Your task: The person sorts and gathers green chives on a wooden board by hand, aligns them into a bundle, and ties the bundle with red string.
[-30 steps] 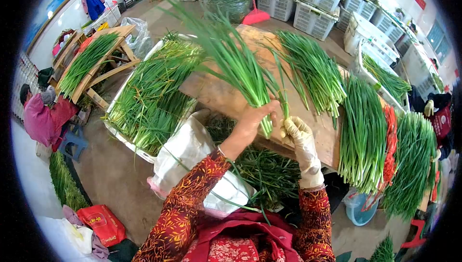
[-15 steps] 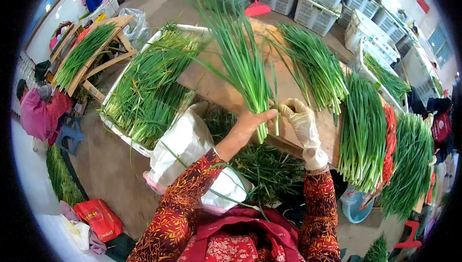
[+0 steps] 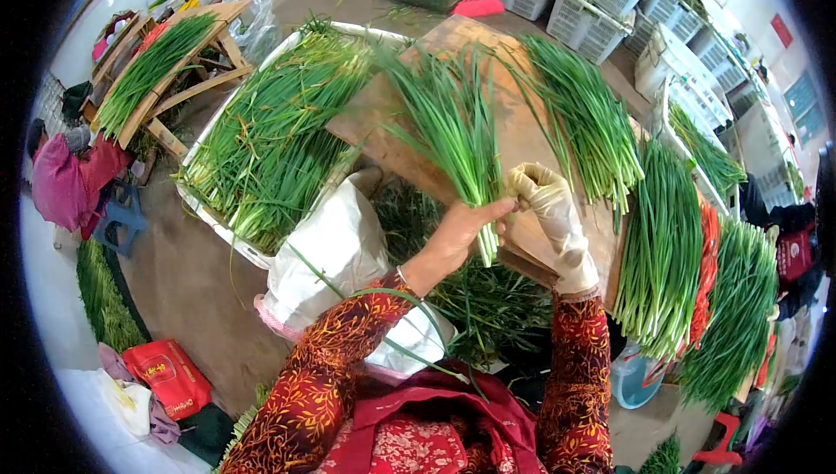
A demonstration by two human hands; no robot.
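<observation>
My bare left hand (image 3: 455,232) is wrapped round the pale stem ends of a bunch of green leafy stalks (image 3: 457,130), whose leaves point away over the wooden board (image 3: 409,160). My right hand (image 3: 550,208), in a cream glove, is closed close beside it, thumb and fingers pressed together; anything between them is too small to make out. Beyond it a pile of green stalks (image 3: 588,121) lies on the board. More bundles (image 3: 659,252) lie to the right, beside red ties (image 3: 707,278). At the left stands a white crate (image 3: 193,208) full of loose stalks.
A white sack (image 3: 326,252) lies in front of the crate, with dark green leaves (image 3: 488,308) under the board. A blue bucket (image 3: 634,380) stands at the lower right. Another person (image 3: 70,179) sits at the far left by a wooden stand (image 3: 164,130). Stacked crates (image 3: 588,23) stand behind.
The thin stalk by my gloved right hand a second ago no longer shows separately from the bunch. My left hand has moved slightly down and left, with the bunch lower. The view has shifted slightly.
</observation>
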